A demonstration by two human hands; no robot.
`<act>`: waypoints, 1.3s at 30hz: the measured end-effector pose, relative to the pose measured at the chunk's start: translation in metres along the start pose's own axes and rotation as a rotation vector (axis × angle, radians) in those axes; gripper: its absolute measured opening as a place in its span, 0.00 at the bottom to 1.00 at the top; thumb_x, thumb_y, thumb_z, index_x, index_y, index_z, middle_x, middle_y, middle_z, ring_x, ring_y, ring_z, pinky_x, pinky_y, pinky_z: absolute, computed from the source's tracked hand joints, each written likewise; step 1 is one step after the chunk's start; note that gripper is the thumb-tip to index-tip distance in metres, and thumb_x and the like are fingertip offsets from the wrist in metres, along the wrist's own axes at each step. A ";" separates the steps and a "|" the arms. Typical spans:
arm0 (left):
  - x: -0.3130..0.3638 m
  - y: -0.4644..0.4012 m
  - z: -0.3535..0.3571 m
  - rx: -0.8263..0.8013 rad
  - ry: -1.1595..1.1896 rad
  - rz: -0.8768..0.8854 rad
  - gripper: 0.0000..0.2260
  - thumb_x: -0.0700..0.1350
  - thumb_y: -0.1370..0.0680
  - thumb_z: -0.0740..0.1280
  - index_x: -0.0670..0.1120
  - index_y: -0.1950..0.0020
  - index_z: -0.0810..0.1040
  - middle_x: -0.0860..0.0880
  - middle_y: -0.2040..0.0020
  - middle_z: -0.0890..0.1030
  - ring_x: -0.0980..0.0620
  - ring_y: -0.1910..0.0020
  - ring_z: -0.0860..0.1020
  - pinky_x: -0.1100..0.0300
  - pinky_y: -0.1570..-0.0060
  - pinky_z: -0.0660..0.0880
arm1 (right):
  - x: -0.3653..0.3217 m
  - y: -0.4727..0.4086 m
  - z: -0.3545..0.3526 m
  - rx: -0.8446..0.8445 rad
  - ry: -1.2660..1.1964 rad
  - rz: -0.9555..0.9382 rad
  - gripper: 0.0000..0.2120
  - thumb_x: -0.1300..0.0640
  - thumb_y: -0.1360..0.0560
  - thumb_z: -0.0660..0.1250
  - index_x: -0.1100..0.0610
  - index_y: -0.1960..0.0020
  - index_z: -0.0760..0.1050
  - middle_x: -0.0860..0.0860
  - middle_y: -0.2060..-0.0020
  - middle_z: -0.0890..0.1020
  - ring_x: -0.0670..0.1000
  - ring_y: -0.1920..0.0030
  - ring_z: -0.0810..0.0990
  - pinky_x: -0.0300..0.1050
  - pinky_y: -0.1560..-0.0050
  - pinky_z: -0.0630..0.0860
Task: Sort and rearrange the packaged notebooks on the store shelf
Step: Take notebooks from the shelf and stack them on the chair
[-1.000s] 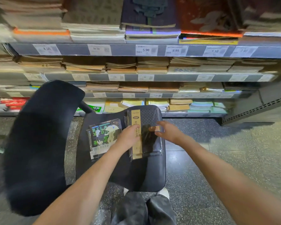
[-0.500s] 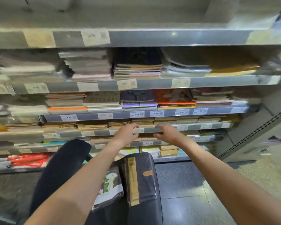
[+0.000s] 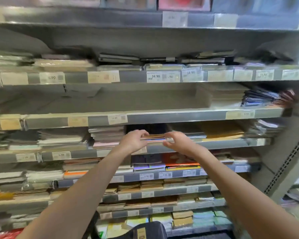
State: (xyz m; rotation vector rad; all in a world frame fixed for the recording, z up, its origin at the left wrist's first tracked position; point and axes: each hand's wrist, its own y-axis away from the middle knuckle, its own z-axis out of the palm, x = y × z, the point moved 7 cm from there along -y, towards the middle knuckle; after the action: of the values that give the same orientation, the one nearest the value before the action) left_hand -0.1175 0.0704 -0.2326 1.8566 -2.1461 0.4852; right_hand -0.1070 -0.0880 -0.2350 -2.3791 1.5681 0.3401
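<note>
Both the left hand (image 3: 134,140) and the right hand (image 3: 177,141), fingers curled, reach at the front ends of a stack of packaged notebooks (image 3: 155,136) on the middle shelf (image 3: 219,144), though blur hides any grip.

Single head-worn wide-angle view, facing forward and slightly downward at a grey metal multi-tier store shelf unit (image 3: 179,116) within arm's reach. Both forearms enter from the lower edge. Frame margins are curved and blurred. No second view.
</note>
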 end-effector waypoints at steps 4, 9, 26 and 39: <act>0.021 -0.012 -0.056 0.101 -0.017 0.063 0.16 0.49 0.24 0.64 0.53 0.36 0.73 0.51 0.38 0.77 0.51 0.39 0.74 0.55 0.44 0.72 | -0.012 -0.014 -0.052 0.071 -0.001 -0.032 0.21 0.48 0.24 0.63 0.56 0.34 0.70 0.55 0.37 0.75 0.53 0.40 0.74 0.49 0.40 0.72; 0.048 -0.035 -0.105 0.153 -0.063 0.089 0.16 0.50 0.24 0.63 0.55 0.36 0.72 0.53 0.38 0.76 0.53 0.39 0.73 0.56 0.45 0.70 | -0.021 -0.034 -0.101 0.147 0.051 -0.101 0.22 0.48 0.23 0.62 0.56 0.32 0.68 0.54 0.35 0.73 0.53 0.34 0.69 0.49 0.35 0.67; 0.090 -0.129 -0.239 0.352 -0.149 0.066 0.14 0.52 0.25 0.65 0.54 0.39 0.74 0.54 0.41 0.78 0.52 0.41 0.75 0.52 0.43 0.73 | -0.023 -0.136 -0.252 0.360 0.123 -0.242 0.20 0.48 0.22 0.61 0.55 0.33 0.70 0.52 0.39 0.74 0.54 0.36 0.68 0.51 0.37 0.68; 0.023 -0.179 -0.255 0.368 -0.193 -0.133 0.28 0.65 0.29 0.62 0.61 0.30 0.65 0.51 0.29 0.68 0.45 0.32 0.68 0.48 0.34 0.66 | -0.019 -0.211 -0.237 0.235 0.072 -0.202 0.24 0.44 0.23 0.61 0.53 0.30 0.65 0.55 0.41 0.77 0.56 0.42 0.76 0.47 0.43 0.73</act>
State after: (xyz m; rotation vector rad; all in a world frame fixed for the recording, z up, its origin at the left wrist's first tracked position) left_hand 0.0510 0.1323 0.0232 2.3120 -2.1442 0.7396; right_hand 0.0912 -0.0752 0.0131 -2.3587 1.2998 0.0268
